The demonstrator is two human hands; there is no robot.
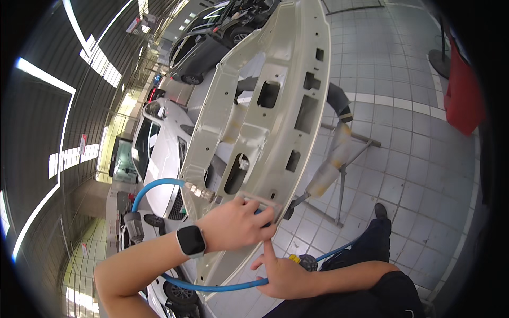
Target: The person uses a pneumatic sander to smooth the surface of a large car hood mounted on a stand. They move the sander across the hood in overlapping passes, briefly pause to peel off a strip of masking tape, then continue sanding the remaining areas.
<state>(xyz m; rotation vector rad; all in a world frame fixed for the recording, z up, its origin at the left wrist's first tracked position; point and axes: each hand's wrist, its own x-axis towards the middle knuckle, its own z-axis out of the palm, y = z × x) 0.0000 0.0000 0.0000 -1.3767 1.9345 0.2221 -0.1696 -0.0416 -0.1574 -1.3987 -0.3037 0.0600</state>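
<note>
A large pale grey-green car body panel [260, 138] with several cut-out openings lies before me, raised above the floor. Over its near end is my left hand [241, 220], a watch [191, 240] on its wrist. Its fingers are curled over a tool with a pale flat edge [262, 200], mostly hidden by the hand. A metal air fitting [199, 192] joins a blue air hose [159, 183] beside that hand. Lower down, my right hand [289, 275] is closed around the hose's lower run, one finger stretched up towards the left hand. A yellow and black coupling [302, 261] shows by the right wrist.
Under the panel is a metal stand [342, 180] with a wrapped arm [331, 159]. Left of it stand a white car [161, 138] and, farther off, a dark car [207, 53]. A red cloth [461, 95] hangs at the right. My shoe [380, 211] rests on the tiled floor [392, 159].
</note>
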